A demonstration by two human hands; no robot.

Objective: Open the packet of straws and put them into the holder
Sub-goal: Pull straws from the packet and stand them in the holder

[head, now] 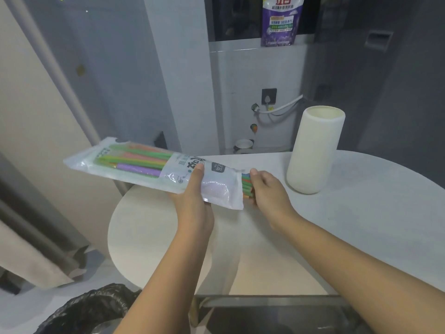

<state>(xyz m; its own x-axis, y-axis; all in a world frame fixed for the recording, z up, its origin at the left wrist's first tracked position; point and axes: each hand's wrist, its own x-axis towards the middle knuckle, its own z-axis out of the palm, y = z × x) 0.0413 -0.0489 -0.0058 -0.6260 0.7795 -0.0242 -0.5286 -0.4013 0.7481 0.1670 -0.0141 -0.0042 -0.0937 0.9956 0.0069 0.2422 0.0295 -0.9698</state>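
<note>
Inspector A: Where is the clear plastic packet of coloured straws [149, 169]?

Inspector B: Held above the white oval bench [361, 213], long axis running upper-left to lower-right. Left hand [192, 201] grips the packet near its open right end, thumb on top. Right hand [267, 189] pinches the bundle of coloured straw ends [246, 186] protruding there.

Inspector A: And the tall cream cylindrical holder [315, 150]?

Inspector B: Upright, just right of the right hand (the nearer one). A rightward draw looks necessary.
</note>
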